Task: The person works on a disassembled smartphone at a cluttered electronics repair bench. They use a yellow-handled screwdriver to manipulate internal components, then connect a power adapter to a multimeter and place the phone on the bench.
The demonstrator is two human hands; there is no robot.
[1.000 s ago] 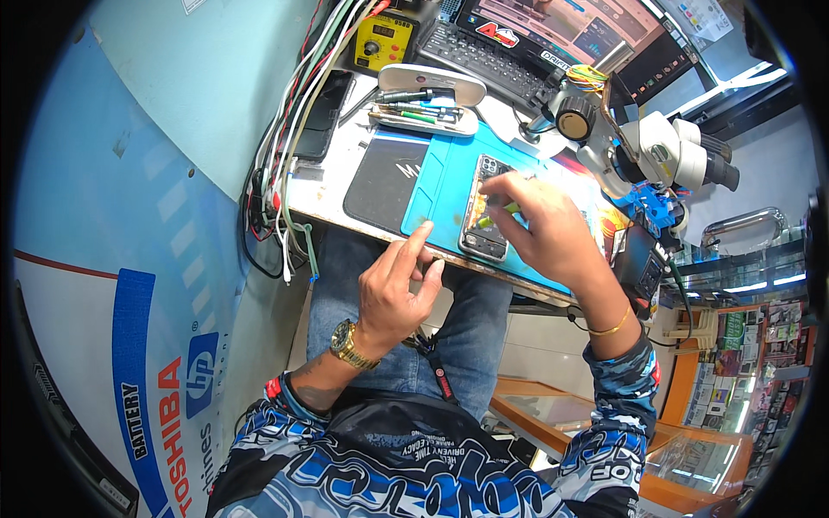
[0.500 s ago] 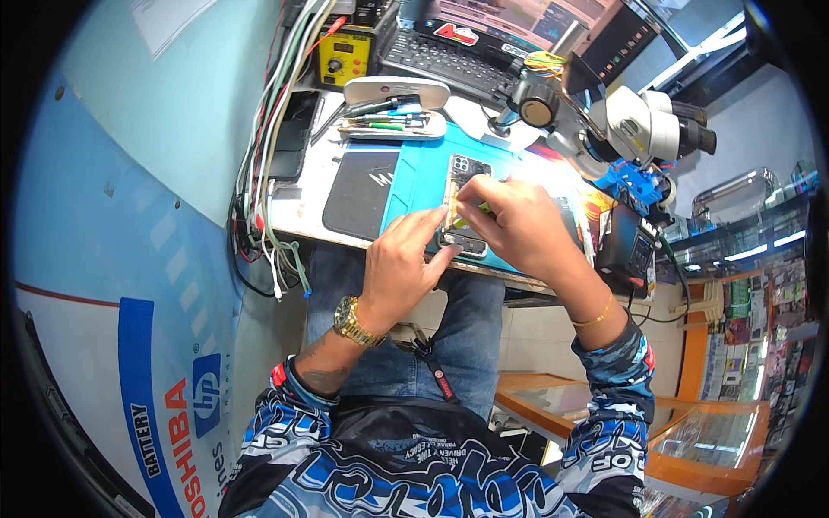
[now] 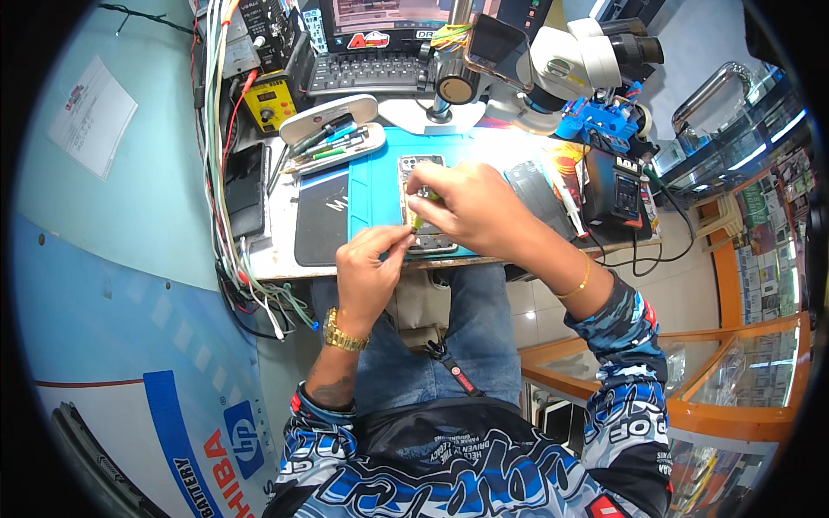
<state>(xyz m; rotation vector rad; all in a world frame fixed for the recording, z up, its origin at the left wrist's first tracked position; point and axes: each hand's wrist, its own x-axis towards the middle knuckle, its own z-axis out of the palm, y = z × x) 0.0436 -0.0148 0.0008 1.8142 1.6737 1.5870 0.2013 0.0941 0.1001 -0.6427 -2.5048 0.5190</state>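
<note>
An opened smartphone (image 3: 420,160) lies on a blue work mat (image 3: 371,186), its camera end away from me and its inside parts partly showing. Over its middle, my right hand (image 3: 471,207) is closed around a small screwdriver (image 3: 421,217) with a yellow-green handle, which slants down toward the phone's lower left. There my left hand (image 3: 367,263) has thumb and fingertips pinched together at the phone's edge, close to the screwdriver's tip. Whatever sits between those fingertips is too small to make out. My right hand covers much of the phone.
An open case (image 3: 341,147) of pens and tools stands behind the mat, near a keyboard (image 3: 371,76). A microscope (image 3: 561,65) rises at the back right. Cables (image 3: 216,155) hang at the left. A dark panel (image 3: 540,194) and a black device (image 3: 613,190) lie to the right.
The whole view has shifted, so the bench sits farther left. My left thumb and fingers, spread along the phone before, are now pinched together at its lower left. The yellow-green screwdriver shows more upright.
</note>
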